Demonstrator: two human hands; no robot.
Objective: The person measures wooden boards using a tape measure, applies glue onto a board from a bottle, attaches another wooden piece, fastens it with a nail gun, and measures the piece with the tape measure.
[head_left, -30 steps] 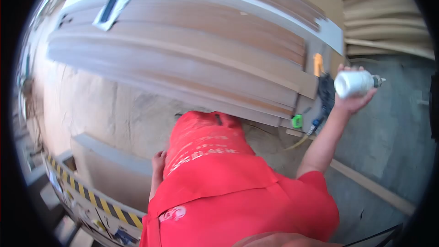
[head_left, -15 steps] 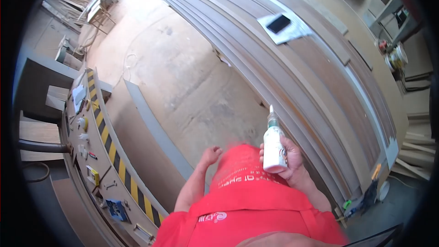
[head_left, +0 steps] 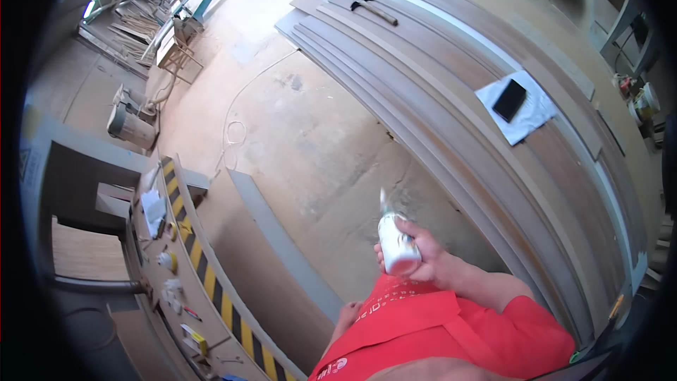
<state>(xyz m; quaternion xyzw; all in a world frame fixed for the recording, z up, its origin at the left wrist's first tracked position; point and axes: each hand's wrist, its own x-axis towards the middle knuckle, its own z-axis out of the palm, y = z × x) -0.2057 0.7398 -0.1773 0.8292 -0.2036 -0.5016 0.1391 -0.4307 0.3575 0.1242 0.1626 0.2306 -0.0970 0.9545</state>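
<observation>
Plainly, the white bottle is clamped in the right hand, above the floor — its long axis is turned away from the body, nozzle foremost. The left hand is held lower, well apart; its grip cannot be told. Neither bottle print nor apron lettering can be read.

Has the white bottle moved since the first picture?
Yes: the bottle has gone from past the near end of the boards toward the striped edge, and now shows against the floor.

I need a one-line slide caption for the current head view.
Right hand holding a white bottle beside long boards, where a hammer and dark phone lie.
</observation>
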